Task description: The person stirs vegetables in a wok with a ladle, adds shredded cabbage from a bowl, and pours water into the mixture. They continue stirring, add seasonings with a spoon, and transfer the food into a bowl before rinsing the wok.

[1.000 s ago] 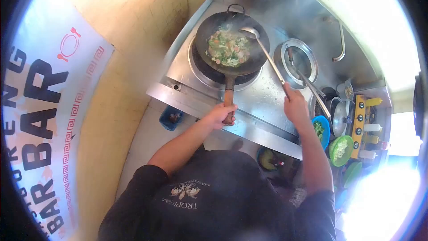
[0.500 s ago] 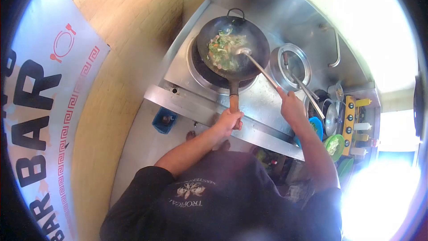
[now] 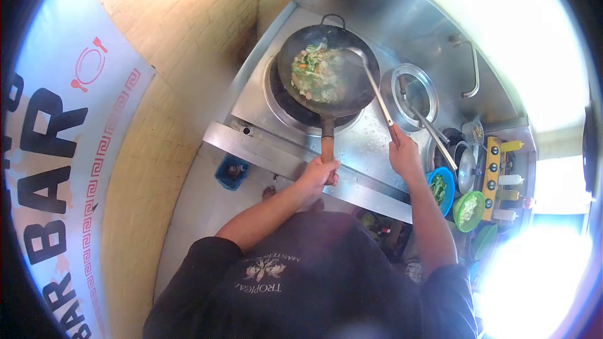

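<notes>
My left hand is wrapped round the wooden handle of a dark wok, which sits over the round burner. Chopped vegetables, green with orange bits, lie in the left and middle part of the wok, with some steam above them. My right hand grips the wooden end of a long metal wok ladle. The ladle's head rests at the wok's upper right inner wall, apart from the bulk of the food.
A round metal pot with utensils across it stands right of the wok. Farther right are a blue bowl of greens, a green bowl of pale shreds, a metal lid and several sauce bottles. A blue basket is on the floor.
The ladle's head has moved from the food up to the wok's right wall. My right hand has shifted slightly down and left, uncovering the blue bowl. My left hand keeps its grip.
</notes>
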Available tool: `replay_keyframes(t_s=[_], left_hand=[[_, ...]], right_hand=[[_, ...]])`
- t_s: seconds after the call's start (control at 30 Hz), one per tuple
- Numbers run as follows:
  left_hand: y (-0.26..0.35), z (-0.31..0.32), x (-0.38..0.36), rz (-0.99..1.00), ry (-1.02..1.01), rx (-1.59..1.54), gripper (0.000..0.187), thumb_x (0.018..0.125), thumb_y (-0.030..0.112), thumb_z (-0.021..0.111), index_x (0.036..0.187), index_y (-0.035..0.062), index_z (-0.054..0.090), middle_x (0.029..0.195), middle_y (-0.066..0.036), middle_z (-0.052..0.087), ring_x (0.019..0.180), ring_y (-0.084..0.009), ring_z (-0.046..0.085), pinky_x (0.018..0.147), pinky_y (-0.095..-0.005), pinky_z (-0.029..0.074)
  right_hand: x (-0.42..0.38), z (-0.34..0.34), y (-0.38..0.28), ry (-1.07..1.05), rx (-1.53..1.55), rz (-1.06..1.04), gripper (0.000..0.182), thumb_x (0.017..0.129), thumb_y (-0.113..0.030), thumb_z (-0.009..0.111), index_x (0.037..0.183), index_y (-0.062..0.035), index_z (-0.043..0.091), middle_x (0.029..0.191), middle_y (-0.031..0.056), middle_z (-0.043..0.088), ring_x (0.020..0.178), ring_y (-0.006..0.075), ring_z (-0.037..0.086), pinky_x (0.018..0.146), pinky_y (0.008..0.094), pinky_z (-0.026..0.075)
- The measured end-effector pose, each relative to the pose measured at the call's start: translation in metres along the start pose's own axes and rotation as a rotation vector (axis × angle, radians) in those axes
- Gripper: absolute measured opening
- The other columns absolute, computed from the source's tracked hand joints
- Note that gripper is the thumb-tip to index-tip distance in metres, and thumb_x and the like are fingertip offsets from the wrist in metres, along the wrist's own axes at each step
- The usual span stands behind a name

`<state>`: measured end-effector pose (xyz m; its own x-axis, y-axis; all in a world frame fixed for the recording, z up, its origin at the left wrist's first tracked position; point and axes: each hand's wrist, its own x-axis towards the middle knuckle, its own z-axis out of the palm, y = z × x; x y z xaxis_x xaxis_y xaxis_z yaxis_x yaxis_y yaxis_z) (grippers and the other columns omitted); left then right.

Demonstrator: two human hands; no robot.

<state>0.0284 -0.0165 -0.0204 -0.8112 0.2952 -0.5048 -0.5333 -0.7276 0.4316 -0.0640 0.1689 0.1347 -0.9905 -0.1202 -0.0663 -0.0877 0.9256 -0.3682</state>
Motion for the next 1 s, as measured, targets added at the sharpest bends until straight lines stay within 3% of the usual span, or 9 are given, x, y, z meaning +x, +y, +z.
replay_keyframes(t_s=[0.1,0.13,0.33,0.57,0.63,0.7,0.77,0.87,1.0], left_hand=[[0.004,0.003,-0.001,-0.021,0.018,0.025,0.014,0.085,0.010,0.062,0.089,0.0077,0.048,0.070,-0.002,0.048,0.052,-0.0149,0.052,0.045,-0.0329,0.044],[0.005,0.003,-0.002,-0.024,0.017,0.019,0.015,0.085,0.010,0.062,0.090,0.0078,0.048,0.070,-0.002,0.048,0.052,-0.0148,0.052,0.045,-0.0328,0.044],[0.003,-0.002,0.001,-0.013,0.005,0.021,0.016,0.086,0.011,0.063,0.091,0.0081,0.048,0.071,-0.002,0.048,0.052,-0.0149,0.052,0.045,-0.0329,0.045],[0.004,-0.003,-0.002,-0.035,0.039,-0.006,0.016,0.084,0.013,0.065,0.090,0.0085,0.051,0.068,-0.001,0.050,0.051,-0.0138,0.055,0.044,-0.0315,0.048],[0.003,-0.004,-0.003,-0.039,0.037,-0.005,0.016,0.084,0.013,0.065,0.092,0.0095,0.050,0.069,-0.001,0.049,0.053,-0.0141,0.053,0.046,-0.0323,0.047],[0.006,-0.003,-0.001,-0.031,0.023,0.012,0.017,0.085,0.014,0.064,0.093,0.0105,0.050,0.071,-0.001,0.048,0.055,-0.0145,0.052,0.048,-0.0330,0.047],[0.005,-0.003,0.001,-0.046,0.038,0.001,0.017,0.085,0.014,0.064,0.094,0.0104,0.050,0.071,-0.001,0.048,0.055,-0.0145,0.052,0.049,-0.0325,0.047],[0.003,-0.005,0.000,-0.019,-0.002,-0.001,0.017,0.085,0.015,0.064,0.094,0.0104,0.050,0.071,-0.001,0.049,0.056,-0.0148,0.052,0.050,-0.0330,0.047],[0.004,-0.005,-0.002,-0.039,0.029,-0.002,0.017,0.086,0.016,0.064,0.094,0.0103,0.050,0.072,-0.001,0.049,0.056,-0.0149,0.052,0.050,-0.0334,0.047]], right_hand=[[-0.010,0.016,0.010,0.006,0.103,-0.066,0.045,0.081,-0.011,0.059,0.126,-0.0066,0.055,0.107,0.0232,0.064,0.096,0.0357,0.063,0.085,0.0414,0.048],[-0.012,0.002,-0.001,-0.231,0.167,0.155,0.048,0.082,-0.009,0.057,0.130,-0.0076,0.051,0.108,0.0236,0.063,0.097,0.0360,0.062,0.086,0.0423,0.048],[0.046,0.038,-0.014,0.073,-0.050,-0.141,0.043,0.081,-0.008,0.056,0.124,-0.0085,0.056,0.101,0.0238,0.064,0.092,0.0396,0.062,0.081,0.0481,0.048],[0.053,-0.003,-0.007,-0.139,-0.022,-0.245,0.043,0.080,-0.006,0.053,0.123,-0.0069,0.054,0.097,0.0245,0.063,0.089,0.0409,0.060,0.079,0.0486,0.048],[0.056,0.008,0.022,0.060,0.083,-0.298,0.042,0.079,-0.006,0.055,0.121,-0.0057,0.055,0.094,0.0250,0.063,0.088,0.0408,0.060,0.079,0.0480,0.048],[0.058,0.011,0.030,0.093,0.104,-0.285,0.043,0.079,-0.006,0.058,0.121,-0.0055,0.057,0.094,0.0226,0.065,0.089,0.0387,0.062,0.078,0.0453,0.049],[0.041,-0.025,-0.005,-0.337,0.211,0.211,0.045,0.079,-0.009,0.061,0.124,-0.0060,0.056,0.095,0.0188,0.067,0.089,0.0356,0.064,0.077,0.0418,0.050],[0.015,-0.056,-0.010,-0.424,0.305,0.327,0.049,0.080,-0.013,0.065,0.128,-0.0091,0.054,0.096,0.0192,0.067,0.089,0.0310,0.065,0.077,0.0390,0.050],[-0.022,-0.079,0.010,-0.188,0.007,-0.044,0.045,0.084,-0.008,0.060,0.128,-0.0028,0.052,0.075,0.0069,0.062,0.065,0.0143,0.058,0.065,0.0306,0.048]])
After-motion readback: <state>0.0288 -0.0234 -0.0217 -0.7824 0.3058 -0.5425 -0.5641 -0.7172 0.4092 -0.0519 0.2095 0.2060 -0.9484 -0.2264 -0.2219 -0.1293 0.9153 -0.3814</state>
